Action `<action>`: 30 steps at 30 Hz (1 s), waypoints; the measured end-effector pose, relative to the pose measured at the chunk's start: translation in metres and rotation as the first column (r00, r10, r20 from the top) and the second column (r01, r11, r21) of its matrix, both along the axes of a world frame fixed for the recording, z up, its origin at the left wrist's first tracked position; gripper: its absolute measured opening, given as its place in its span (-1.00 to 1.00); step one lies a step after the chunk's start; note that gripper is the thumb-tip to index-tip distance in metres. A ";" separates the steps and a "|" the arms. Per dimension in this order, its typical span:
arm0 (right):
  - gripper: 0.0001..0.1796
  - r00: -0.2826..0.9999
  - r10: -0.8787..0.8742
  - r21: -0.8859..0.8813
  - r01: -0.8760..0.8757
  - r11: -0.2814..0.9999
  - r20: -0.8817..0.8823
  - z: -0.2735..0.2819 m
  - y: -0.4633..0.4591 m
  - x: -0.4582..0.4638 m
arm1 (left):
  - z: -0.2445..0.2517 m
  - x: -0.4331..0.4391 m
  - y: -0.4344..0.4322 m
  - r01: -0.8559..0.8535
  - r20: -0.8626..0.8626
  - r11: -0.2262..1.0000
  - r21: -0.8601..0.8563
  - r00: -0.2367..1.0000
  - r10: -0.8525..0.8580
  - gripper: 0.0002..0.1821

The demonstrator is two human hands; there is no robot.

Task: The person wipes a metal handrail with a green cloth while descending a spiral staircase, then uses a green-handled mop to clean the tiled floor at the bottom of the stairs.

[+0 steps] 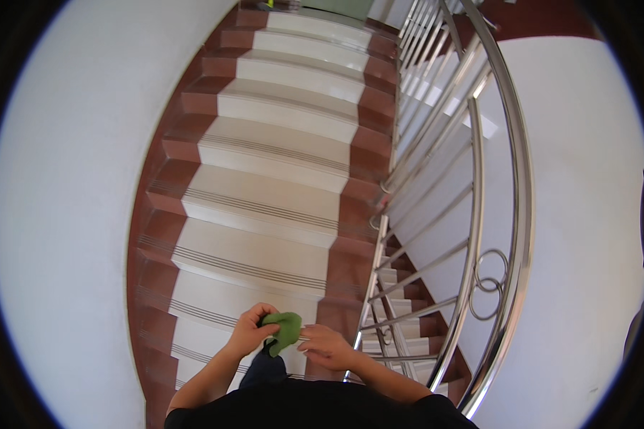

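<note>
My left hand [251, 331] pinches a green cloth [284, 332] between thumb and fingers, in front of my body. The cloth is bunched and hangs down a little. Just to its right is my right hand [326, 346], its fingers apart and their tips close to the cloth's edge; whether they touch it I cannot tell. Below the hands, a dark blue trouser leg [265, 367] shows past the hem of my black top [322, 405].
A staircase [268, 185] with cream middles, red-brown borders and dark grooved strips stretches ahead. A white wall [75, 187] bounds the left side. Along the right runs a metal railing [523, 187] with rings and bars; a lower flight [402, 305] shows through it.
</note>
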State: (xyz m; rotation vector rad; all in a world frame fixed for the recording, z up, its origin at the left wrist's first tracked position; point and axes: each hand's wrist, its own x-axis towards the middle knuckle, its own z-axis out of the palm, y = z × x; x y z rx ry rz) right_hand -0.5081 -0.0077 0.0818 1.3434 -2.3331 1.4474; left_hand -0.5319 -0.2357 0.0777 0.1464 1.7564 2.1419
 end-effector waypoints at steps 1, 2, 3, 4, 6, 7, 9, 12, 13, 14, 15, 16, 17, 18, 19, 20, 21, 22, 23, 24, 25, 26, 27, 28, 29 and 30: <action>-0.65 0.993 -0.041 0.004 0.040 0.999 0.110 0.012 -0.007 -0.008 | 0.013 0.000 -0.007 0.002 -0.064 0.999 -0.047 0.998 -0.005 -0.75; -0.65 0.975 -0.077 -0.045 0.088 0.995 0.211 0.028 -0.015 -0.015 | 0.029 -0.002 -0.013 -0.005 -0.114 0.998 -0.063 0.993 -0.003 -0.74; -0.66 0.943 -0.100 -0.104 0.139 0.985 0.318 0.040 -0.021 -0.018 | 0.042 0.001 -0.014 -0.014 -0.136 0.997 -0.080 0.991 0.003 -0.74; -0.58 0.917 -0.108 -0.139 0.173 0.975 0.383 0.052 -0.029 -0.022 | 0.055 0.001 -0.015 -0.037 -0.213 0.994 -0.102 0.977 0.014 -0.73; -0.53 0.947 -0.116 -0.180 0.176 0.968 0.300 0.073 -0.040 -0.034 | 0.078 -0.004 -0.015 -0.047 -0.260 0.969 -0.244 0.966 -0.019 -0.73; -0.50 0.949 -0.139 -0.168 0.191 0.967 0.283 0.080 -0.043 -0.041 | 0.086 -0.008 -0.014 -0.057 -0.314 0.962 -0.269 0.949 -0.031 -0.74; -0.44 0.981 -0.144 -0.103 0.158 0.982 0.133 0.088 -0.037 -0.055 | 0.095 -0.019 -0.003 -0.029 -0.402 0.953 -0.303 0.910 -0.100 -0.78; -0.47 0.982 -0.177 -0.039 0.180 0.983 0.071 0.083 -0.020 -0.077 | 0.095 -0.041 0.020 -0.033 -0.445 0.939 -0.342 0.886 -0.131 -0.78; -0.50 0.975 -0.198 0.025 0.197 0.980 0.104 0.080 -0.014 -0.084 | 0.094 -0.050 0.027 -0.022 -0.410 0.933 -0.360 0.902 -0.137 -0.75; -0.53 0.964 -0.224 0.070 0.216 0.974 0.143 0.077 -0.005 -0.092 | 0.094 -0.060 0.034 -0.045 -0.431 0.930 -0.366 0.894 -0.126 -0.72; -0.56 0.949 -0.253 0.096 0.238 0.966 0.187 0.075 0.005 -0.100 | 0.095 -0.070 0.043 -0.051 -0.410 0.929 -0.366 0.905 -0.112 -0.70; -0.67 0.942 -0.305 0.040 0.303 0.952 0.142 0.075 0.013 -0.108 | 0.098 -0.082 0.053 -0.061 -0.391 0.914 -0.402 0.914 -0.111 -0.67; -0.69 0.941 -0.303 -0.009 0.307 0.952 0.149 0.077 0.022 -0.120 | 0.104 -0.094 0.062 -0.061 -0.346 0.900 -0.431 0.933 -0.102 -0.65; -0.71 0.942 -0.297 -0.055 0.309 0.950 0.154 0.081 0.031 -0.135 | 0.111 -0.106 0.072 -0.061 -0.305 0.899 -0.434 0.949 -0.083 -0.62; -0.73 0.945 -0.293 -0.141 0.313 0.939 0.148 0.090 0.039 -0.152 | 0.120 -0.119 0.083 -0.093 -0.310 0.868 -0.487 0.948 -0.073 -0.62; -0.83 0.929 -0.335 -0.236 0.364 0.901 0.156 0.102 0.044 -0.167 | 0.132 -0.133 0.093 -0.127 -0.321 0.848 -0.515 0.946 -0.053 -0.61; -0.83 0.937 -0.306 -0.189 0.336 0.923 0.171 0.117 0.056 -0.186 | 0.144 -0.143 0.102 -0.159 -0.325 0.824 -0.543 0.945 -0.032 -0.60; -0.84 0.940 -0.277 -0.169 0.312 0.935 0.200 0.131 0.065 -0.203 | 0.156 -0.150 0.109 -0.198 -0.326 0.787 -0.584 0.945 -0.003 -0.62; -0.84 0.933 -0.242 -0.157 0.290 0.944 0.265 0.142 0.071 -0.214 | 0.166 -0.155 0.113 -0.245 -0.389 0.715 -0.655 0.920 -0.042 -0.71; -0.84 0.964 -0.186 -0.184 0.221 0.958 0.193 0.155 0.079 -0.227 | 0.178 -0.158 0.116 -0.245 -0.351 0.717 -0.652 0.936 0.000 -0.74; -0.84 0.980 -0.132 -0.205 0.161 0.965 0.150 0.169 0.085 -0.243 | 0.190 -0.163 0.117 -0.257 -0.333 0.724 -0.640 0.942 0.040 -0.76; -0.82 0.991 -0.087 -0.204 0.107 0.973 0.104 0.181 0.090 -0.254 | 0.201 -0.168 0.120 -0.329 -0.414 0.766 -0.553 0.906 0.090 -0.79; -0.82 0.996 -0.056 -0.206 0.070 0.976 0.073 0.191 0.093 -0.260 | 0.211 -0.173 0.121 -0.334 -0.408 0.743 -0.579 0.909 0.091 -0.79; -0.82 0.997 -0.028 -0.174 0.040 0.984 0.071 0.199 0.096 -0.265 | 0.221 -0.178 0.122 -0.350 -0.421 0.730 -0.587 0.902 0.094 -0.79; -0.81 0.998 0.001 -0.140 0.008 0.990 0.064 0.205 0.098 -0.271 | 0.229 -0.185 0.125 -0.365 -0.431 0.719 -0.592 0.897 0.101 -0.78; -0.81 0.986 0.056 -0.152 -0.033 0.988 0.156 0.209 0.099 -0.274 | 0.236 -0.191 0.128 -0.376 -0.448 0.700 -0.607 0.890 0.089 -0.80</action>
